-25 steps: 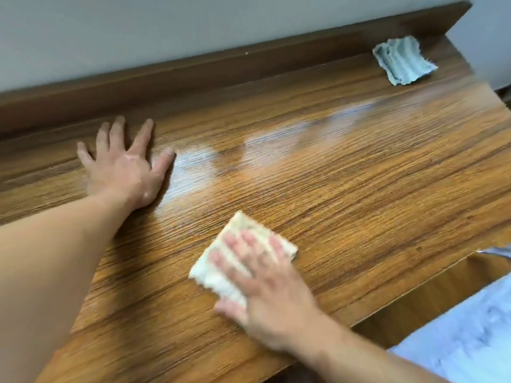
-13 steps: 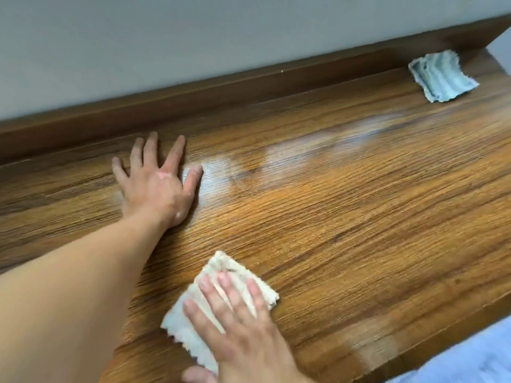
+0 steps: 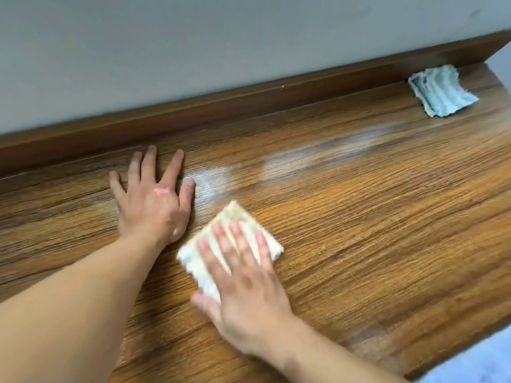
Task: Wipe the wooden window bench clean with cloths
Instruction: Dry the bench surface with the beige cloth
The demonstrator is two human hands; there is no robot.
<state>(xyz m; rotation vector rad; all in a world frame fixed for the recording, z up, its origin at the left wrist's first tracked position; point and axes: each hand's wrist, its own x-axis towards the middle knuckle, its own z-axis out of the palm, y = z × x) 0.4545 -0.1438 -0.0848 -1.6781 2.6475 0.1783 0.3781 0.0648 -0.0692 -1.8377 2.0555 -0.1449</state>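
Note:
The wooden window bench (image 3: 359, 222) fills most of the view, its grain running left to right. My right hand (image 3: 249, 286) lies flat on a folded cream cloth (image 3: 235, 217) near the middle, fingers spread, pressing it to the wood; the hand is blurred. My left hand (image 3: 152, 200) rests palm down on the bare bench just left of the cloth, fingers apart and holding nothing. A second, pale green cloth (image 3: 439, 89) lies crumpled at the far right corner, away from both hands.
A dark wooden skirting strip (image 3: 221, 106) runs along the back of the bench under a grey wall (image 3: 193, 45). The bench's front edge (image 3: 456, 352) drops off at the lower right, with pale flooring beyond. A shiny streak crosses the wood behind the hands.
My right hand has pushed the cream cloth away from me and to the right, up beside my left hand. The left hand stays planted; the view has shifted.

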